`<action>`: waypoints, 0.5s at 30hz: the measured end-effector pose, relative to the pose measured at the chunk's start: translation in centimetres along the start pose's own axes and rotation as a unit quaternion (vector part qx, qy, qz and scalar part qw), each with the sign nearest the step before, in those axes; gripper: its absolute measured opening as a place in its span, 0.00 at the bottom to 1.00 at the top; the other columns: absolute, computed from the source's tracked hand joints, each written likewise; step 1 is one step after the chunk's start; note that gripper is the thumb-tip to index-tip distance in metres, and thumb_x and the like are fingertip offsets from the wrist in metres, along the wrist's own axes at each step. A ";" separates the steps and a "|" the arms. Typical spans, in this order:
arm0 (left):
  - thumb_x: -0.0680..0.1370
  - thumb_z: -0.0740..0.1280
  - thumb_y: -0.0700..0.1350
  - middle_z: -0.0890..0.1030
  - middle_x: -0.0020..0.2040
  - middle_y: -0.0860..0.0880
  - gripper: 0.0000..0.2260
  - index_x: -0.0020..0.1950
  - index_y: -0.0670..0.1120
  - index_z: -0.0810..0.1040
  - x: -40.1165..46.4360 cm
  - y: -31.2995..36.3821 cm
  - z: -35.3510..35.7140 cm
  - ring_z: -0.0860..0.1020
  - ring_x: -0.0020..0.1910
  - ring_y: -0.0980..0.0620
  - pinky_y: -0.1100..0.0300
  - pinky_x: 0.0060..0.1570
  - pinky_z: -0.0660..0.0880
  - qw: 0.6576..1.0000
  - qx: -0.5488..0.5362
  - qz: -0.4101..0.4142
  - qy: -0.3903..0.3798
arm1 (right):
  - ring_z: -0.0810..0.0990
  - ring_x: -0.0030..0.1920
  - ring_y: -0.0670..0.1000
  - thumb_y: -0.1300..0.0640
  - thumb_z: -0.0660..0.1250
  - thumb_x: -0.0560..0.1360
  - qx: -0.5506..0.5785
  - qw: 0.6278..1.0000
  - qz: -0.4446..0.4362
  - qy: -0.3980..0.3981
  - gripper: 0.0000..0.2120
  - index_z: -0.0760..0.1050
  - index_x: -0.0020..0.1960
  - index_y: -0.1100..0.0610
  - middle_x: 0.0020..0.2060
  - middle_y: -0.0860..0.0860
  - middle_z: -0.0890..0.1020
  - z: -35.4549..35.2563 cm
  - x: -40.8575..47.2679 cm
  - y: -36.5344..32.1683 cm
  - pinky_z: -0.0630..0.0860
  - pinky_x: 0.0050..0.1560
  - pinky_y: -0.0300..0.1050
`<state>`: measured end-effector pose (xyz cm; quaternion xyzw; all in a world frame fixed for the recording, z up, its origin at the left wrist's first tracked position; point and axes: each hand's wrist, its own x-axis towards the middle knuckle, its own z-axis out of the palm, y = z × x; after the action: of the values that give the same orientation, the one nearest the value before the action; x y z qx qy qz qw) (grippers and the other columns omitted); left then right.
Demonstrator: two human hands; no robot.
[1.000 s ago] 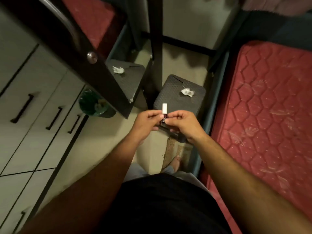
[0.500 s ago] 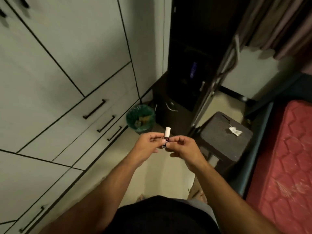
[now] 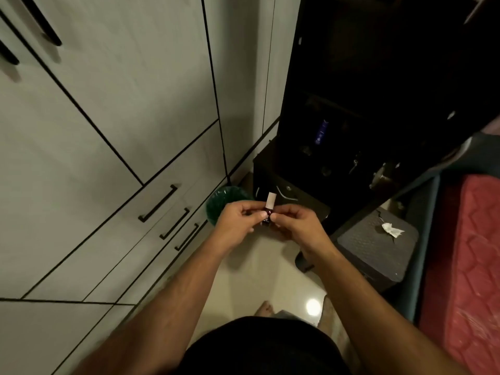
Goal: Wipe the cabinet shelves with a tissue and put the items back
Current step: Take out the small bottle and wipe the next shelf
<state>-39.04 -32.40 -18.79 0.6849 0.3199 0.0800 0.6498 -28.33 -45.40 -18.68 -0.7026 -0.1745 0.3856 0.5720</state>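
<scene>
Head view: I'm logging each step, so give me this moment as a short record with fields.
held item: small bottle, pale cap up, dark body
left hand: pinches the bottle
right hand: pinches the bottle
cabinet: dark, open, a blue bottle on a shelf
tissue: crumpled on the dark stool
bin: green, on the floor

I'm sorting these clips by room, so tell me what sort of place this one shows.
Most likely a bedroom. A red quilted mattress lies at the right, pale built-in wardrobe drawers run along the left wall, and a dark open cabinet with small bottles stands ahead, beside a green bin.
</scene>
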 end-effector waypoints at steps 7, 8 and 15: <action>0.77 0.69 0.40 0.85 0.43 0.55 0.09 0.51 0.55 0.82 5.9 3.6 -2.0 0.82 0.40 0.63 0.71 0.42 0.74 0.998 0.041 0.052 -0.021 | 0.84 0.44 0.50 0.61 0.70 0.75 0.010 0.997 0.004 0.071 0.06 0.79 0.49 0.52 0.43 0.50 0.85 0.9 4.8 -3.7 0.79 0.41 0.43; 0.77 0.70 0.40 0.85 0.44 0.55 0.10 0.51 0.55 0.82 6.9 4.1 -2.1 0.82 0.41 0.62 0.69 0.44 0.75 0.996 0.049 0.067 -0.029 | 0.84 0.44 0.50 0.61 0.70 0.75 0.005 0.996 -0.005 0.083 0.06 0.79 0.49 0.52 0.43 0.50 0.85 0.8 5.5 -4.2 0.79 0.41 0.42; 0.76 0.71 0.40 0.85 0.49 0.52 0.10 0.56 0.50 0.83 15.5 7.1 -3.2 0.83 0.50 0.55 0.51 0.58 0.78 0.979 0.098 0.135 -0.121 | 0.84 0.40 0.47 0.64 0.69 0.75 0.033 0.982 -0.052 0.180 0.06 0.79 0.49 0.56 0.41 0.51 0.85 0.3 10.3 -7.1 0.78 0.38 0.38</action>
<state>-26.25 -20.96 -16.36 0.7866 0.1500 0.0521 0.5967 -20.53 -36.09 -15.51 -0.7314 -0.0921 0.2283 0.6360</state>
